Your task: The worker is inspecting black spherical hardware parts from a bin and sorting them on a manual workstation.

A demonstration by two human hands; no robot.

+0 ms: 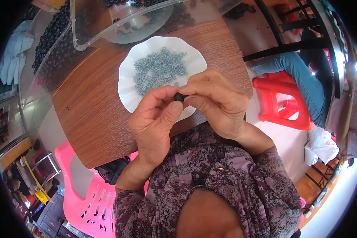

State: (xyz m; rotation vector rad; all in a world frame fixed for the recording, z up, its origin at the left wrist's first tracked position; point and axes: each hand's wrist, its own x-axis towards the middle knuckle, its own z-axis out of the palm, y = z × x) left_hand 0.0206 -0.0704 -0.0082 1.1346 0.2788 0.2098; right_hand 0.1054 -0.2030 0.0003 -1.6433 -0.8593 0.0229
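My left hand (152,121) and my right hand (218,101) meet over the near rim of a white scalloped plate (127,83). Together their fingertips pinch a small black ring-shaped part (180,96). On the plate lies a heap of several small silvery metal washers (159,68). The plate rests on a brown wooden table (91,115).
A clear plastic tub (83,27) with many small black rings stands at the table's far edge, black parts piled beside it. A pink plastic chair (87,198) is at the lower left, a red stool (281,103) at the right with another person's jeans-clad leg (301,75).
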